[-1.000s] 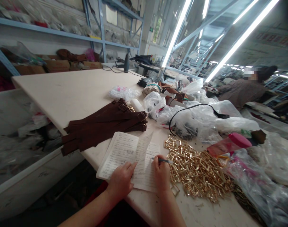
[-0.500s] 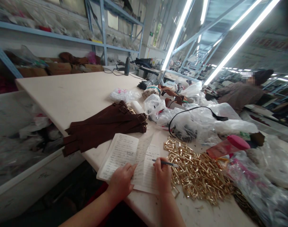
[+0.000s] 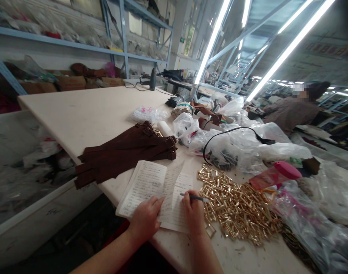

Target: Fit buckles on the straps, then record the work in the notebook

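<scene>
An open notebook (image 3: 146,180) with handwritten lines lies at the table's near edge, one page partly lifted. My left hand (image 3: 146,217) rests on its lower middle, fingers closed together at the lifted page. My right hand (image 3: 193,211) lies over the right page and holds a dark pen (image 3: 195,197) between thumb and fingers. Beside that hand, on the right, spreads a pile of gold metal buckles (image 3: 239,209). Behind the notebook is a bundle of dark brown straps (image 3: 125,150) with buckles at their ends.
Clear plastic bags (image 3: 233,146) cover the table's right half. A cup with a pink lid (image 3: 276,175) lies tilted beyond the buckles. A white bin (image 3: 34,220) stands below the table's left edge. A person (image 3: 290,112) is at the back right.
My right hand has shifted slightly left across the page with the pen. My left hand has stayed nearly in place.
</scene>
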A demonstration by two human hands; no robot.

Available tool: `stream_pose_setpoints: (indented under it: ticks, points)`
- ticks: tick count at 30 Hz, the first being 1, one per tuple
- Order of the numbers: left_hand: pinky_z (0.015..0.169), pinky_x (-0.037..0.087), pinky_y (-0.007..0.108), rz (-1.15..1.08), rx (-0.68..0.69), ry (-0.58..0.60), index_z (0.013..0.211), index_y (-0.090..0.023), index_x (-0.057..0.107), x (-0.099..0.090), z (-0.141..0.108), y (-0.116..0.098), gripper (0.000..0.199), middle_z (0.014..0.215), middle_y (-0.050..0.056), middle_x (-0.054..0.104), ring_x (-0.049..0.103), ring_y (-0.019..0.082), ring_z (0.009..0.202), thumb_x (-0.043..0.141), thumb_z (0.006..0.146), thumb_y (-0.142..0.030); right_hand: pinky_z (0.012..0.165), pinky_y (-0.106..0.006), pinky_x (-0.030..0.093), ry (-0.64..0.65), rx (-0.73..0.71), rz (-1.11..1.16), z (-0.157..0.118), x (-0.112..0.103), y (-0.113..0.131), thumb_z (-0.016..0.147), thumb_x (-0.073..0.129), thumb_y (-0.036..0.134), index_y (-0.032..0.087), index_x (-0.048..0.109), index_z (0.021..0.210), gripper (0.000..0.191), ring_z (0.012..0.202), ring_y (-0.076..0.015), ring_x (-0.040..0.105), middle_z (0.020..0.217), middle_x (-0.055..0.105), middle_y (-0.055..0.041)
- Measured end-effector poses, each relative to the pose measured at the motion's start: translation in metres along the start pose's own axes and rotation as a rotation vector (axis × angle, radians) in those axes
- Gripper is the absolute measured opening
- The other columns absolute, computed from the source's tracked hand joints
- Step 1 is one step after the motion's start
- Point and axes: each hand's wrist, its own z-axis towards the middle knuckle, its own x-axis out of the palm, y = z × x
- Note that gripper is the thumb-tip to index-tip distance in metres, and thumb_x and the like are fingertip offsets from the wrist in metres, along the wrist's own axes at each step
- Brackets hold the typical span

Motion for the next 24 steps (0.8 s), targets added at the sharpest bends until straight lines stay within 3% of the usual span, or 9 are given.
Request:
stream_pose_setpoints:
  ticks: [8, 18, 24]
  points:
    - [0.082, 0.043, 0.035, 0.000, 0.003, 0.012, 0.123, -0.022, 0.046, -0.0005, -0.0003, 0.0005, 0.062, 0.104, 0.006, 0.057, 0.054, 0.024, 0.092, 0.053, 0.062, -0.009, 0.059, -0.028, 0.042, 0.022, -0.003, -0.079, 0.0006, 0.0016, 0.0008, 0.086, 0.038, 0.038, 0.018, 0.053, 0.078, 0.026, 0.061, -0.0185, 0.058, 0.063, 0.060, -0.0039]
    - [0.081, 0.045, 0.037, 0.014, 0.084, -0.067, 0.125, -0.023, 0.046, 0.0073, -0.0017, 0.0066, 0.050, 0.104, 0.006, 0.057, 0.054, 0.023, 0.090, 0.051, 0.075, -0.019, 0.057, -0.028, 0.043, 0.025, -0.002, -0.084, -0.0001, 0.0030, 0.0000, 0.086, 0.038, 0.038, 0.019, 0.056, 0.078, 0.027, 0.062, -0.0189, 0.059, 0.064, 0.062, -0.0046]
    - [0.074, 0.047, 0.038, 0.047, 0.118, -0.061, 0.123, -0.020, 0.051, 0.0049, -0.0036, 0.0064, 0.050, 0.097, 0.008, 0.057, 0.056, 0.025, 0.082, 0.053, 0.074, -0.023, 0.058, -0.029, 0.045, 0.052, 0.000, -0.005, -0.0032, 0.0064, -0.0020, 0.081, 0.045, 0.032, 0.019, 0.054, 0.082, 0.016, 0.065, -0.0189, 0.059, 0.072, 0.064, -0.0048]
